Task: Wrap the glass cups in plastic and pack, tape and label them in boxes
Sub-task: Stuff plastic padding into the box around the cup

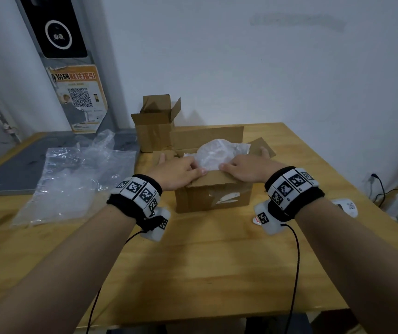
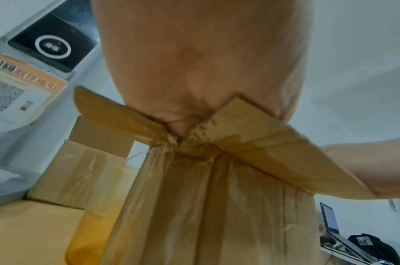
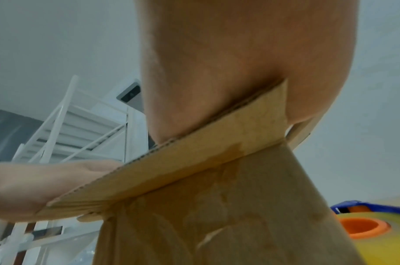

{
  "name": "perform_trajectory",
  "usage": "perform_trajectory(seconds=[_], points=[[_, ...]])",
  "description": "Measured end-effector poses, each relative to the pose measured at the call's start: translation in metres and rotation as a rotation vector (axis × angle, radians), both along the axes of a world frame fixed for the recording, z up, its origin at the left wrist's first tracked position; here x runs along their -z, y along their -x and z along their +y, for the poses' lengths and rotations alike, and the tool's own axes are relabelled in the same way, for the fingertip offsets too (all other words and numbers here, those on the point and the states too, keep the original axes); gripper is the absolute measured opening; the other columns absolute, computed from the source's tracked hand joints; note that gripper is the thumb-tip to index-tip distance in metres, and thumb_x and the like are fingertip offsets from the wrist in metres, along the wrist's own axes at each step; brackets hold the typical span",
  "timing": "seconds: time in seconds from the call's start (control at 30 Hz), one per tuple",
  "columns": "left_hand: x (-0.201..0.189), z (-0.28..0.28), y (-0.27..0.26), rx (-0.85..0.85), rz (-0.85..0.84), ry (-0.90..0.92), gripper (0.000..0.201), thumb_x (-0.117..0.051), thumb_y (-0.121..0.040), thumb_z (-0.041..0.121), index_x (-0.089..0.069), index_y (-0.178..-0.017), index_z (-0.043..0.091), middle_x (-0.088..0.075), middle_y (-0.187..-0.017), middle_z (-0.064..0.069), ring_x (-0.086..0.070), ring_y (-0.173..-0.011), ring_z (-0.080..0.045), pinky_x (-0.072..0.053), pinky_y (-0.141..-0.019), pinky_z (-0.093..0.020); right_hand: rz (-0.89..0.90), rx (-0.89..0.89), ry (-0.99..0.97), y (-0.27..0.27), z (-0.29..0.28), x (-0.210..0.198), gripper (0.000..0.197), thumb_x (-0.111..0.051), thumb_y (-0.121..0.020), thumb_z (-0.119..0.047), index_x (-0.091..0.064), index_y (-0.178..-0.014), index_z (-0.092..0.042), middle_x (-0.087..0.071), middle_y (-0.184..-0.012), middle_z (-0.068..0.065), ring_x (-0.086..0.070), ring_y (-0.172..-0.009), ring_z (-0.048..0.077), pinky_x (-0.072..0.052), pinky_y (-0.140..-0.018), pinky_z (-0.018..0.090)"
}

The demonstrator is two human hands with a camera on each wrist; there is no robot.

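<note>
An open cardboard box (image 1: 213, 196) stands mid-table, with a glass cup wrapped in white plastic (image 1: 217, 153) lying inside it. My left hand (image 1: 181, 165) lies flat over the box's left near corner, thumb on the near flap (image 1: 217, 178) and fingers reaching over the left flap. My right hand (image 1: 243, 160) mirrors it at the right corner, fingers stretched onto the right flap (image 1: 265, 145). Both wrist views show a palm (image 2: 194, 62) (image 3: 240, 62) pressed on the flap edge (image 2: 262, 143) (image 3: 194, 161). The far flap (image 1: 207, 137) stands upright.
A smaller open cardboard box (image 1: 154, 126) stands just behind the left corner. Clear plastic wrap sheets (image 1: 77, 179) lie at the left, partly over a grey mat (image 1: 8, 174). A blue and orange tape dispenser (image 3: 364, 227) sits right of the box. A wall closes the table's far side.
</note>
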State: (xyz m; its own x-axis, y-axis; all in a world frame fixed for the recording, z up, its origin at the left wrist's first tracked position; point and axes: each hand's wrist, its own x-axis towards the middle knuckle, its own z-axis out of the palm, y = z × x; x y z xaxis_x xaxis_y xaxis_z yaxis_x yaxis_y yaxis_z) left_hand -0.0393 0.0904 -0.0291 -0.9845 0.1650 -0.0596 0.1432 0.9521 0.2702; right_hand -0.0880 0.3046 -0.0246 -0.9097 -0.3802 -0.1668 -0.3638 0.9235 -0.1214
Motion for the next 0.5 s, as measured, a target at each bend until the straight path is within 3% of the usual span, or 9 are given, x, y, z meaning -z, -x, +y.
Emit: perform_trajectory(seconds=[0.07, 0.1, 0.13, 0.23, 0.3, 0.37, 0.43, 0.5], points=[[0.002, -0.003, -0.005, -0.013, 0.133, -0.202, 0.016, -0.051, -0.104, 0.047, -0.059, -0.109, 0.033, -0.071, -0.103, 0.012, -0.064, -0.102, -0.008, -0.042, -0.109, -0.047, 0.116, -0.018, 0.171, -0.006, 0.006, 0.0, 0.038, -0.04, -0.105, -0.05, -0.071, -0.095, -0.031, -0.071, -0.102, -0.013, -0.058, -0.119, 0.019, -0.009, -0.121, 0.061], [0.002, -0.008, -0.008, -0.037, 0.218, -0.312, 0.007, -0.058, -0.102, 0.037, -0.059, -0.108, 0.033, -0.07, -0.103, 0.012, -0.064, -0.098, -0.005, -0.051, -0.101, -0.042, 0.211, -0.009, 0.271, -0.008, 0.01, 0.0, 0.024, -0.049, -0.103, -0.044, -0.07, -0.093, -0.037, -0.068, -0.101, -0.017, -0.054, -0.123, 0.02, -0.016, -0.12, 0.058], [0.002, -0.014, -0.01, -0.088, 0.349, -0.377, 0.009, -0.063, -0.1, 0.03, -0.06, -0.108, 0.032, -0.067, -0.105, 0.014, -0.063, -0.1, -0.006, -0.054, -0.098, -0.04, 0.319, 0.028, 0.367, -0.009, 0.014, -0.001, 0.015, -0.055, -0.1, -0.039, -0.069, -0.095, -0.041, -0.066, -0.107, -0.016, -0.048, -0.129, 0.024, -0.023, -0.118, 0.054], [0.004, -0.036, -0.011, -0.356, 0.715, -0.495, 0.027, -0.066, -0.095, 0.025, -0.06, -0.121, 0.026, -0.054, -0.128, 0.004, -0.05, -0.127, -0.02, -0.043, -0.112, -0.044, 0.581, 0.222, 0.624, -0.011, 0.028, -0.005, 0.02, -0.063, -0.095, -0.035, -0.07, -0.114, -0.036, -0.049, -0.14, 0.001, -0.033, -0.135, 0.035, -0.034, -0.112, 0.045], [0.005, -0.043, -0.013, -0.517, 0.619, -0.788, 0.035, -0.065, -0.096, 0.033, -0.054, -0.129, 0.027, -0.047, -0.14, -0.001, -0.048, -0.13, -0.021, -0.042, -0.113, -0.042, 0.467, 0.336, 0.865, -0.012, 0.034, -0.008, 0.031, -0.06, -0.098, -0.038, -0.062, -0.127, -0.029, -0.038, -0.146, 0.006, -0.032, -0.136, 0.032, -0.035, -0.111, 0.04], [0.004, -0.039, -0.015, -0.517, 0.479, -1.142, 0.03, -0.058, -0.102, 0.035, -0.051, -0.13, 0.028, -0.061, -0.128, 0.004, -0.064, -0.113, -0.015, -0.053, -0.102, -0.044, 0.263, 0.371, 1.117, -0.01, 0.035, -0.008, 0.036, -0.056, -0.102, -0.04, -0.056, -0.135, -0.027, -0.047, -0.14, 0.002, -0.049, -0.128, 0.022, -0.046, -0.101, 0.035], [0.002, -0.03, -0.02, -0.445, 0.478, -1.181, 0.022, -0.048, -0.107, 0.034, -0.052, -0.128, 0.026, -0.073, -0.114, 0.005, -0.073, -0.097, -0.01, -0.053, -0.089, -0.032, 0.142, 0.339, 1.33, -0.011, 0.031, -0.006, 0.033, -0.051, -0.105, -0.038, -0.054, -0.135, -0.026, -0.064, -0.126, -0.002, -0.065, -0.108, 0.016, -0.054, -0.086, 0.03], [0.002, -0.02, -0.022, -0.352, 0.487, -1.049, 0.024, -0.043, -0.109, 0.036, -0.052, -0.129, 0.024, -0.074, -0.111, 0.006, -0.074, -0.093, -0.007, -0.046, -0.078, -0.017, 0.142, 0.283, 1.394, -0.013, 0.026, -0.002, 0.029, -0.047, -0.107, -0.035, -0.054, -0.132, -0.022, -0.069, -0.117, -0.002, -0.073, -0.092, 0.015, -0.054, -0.076, 0.023]])
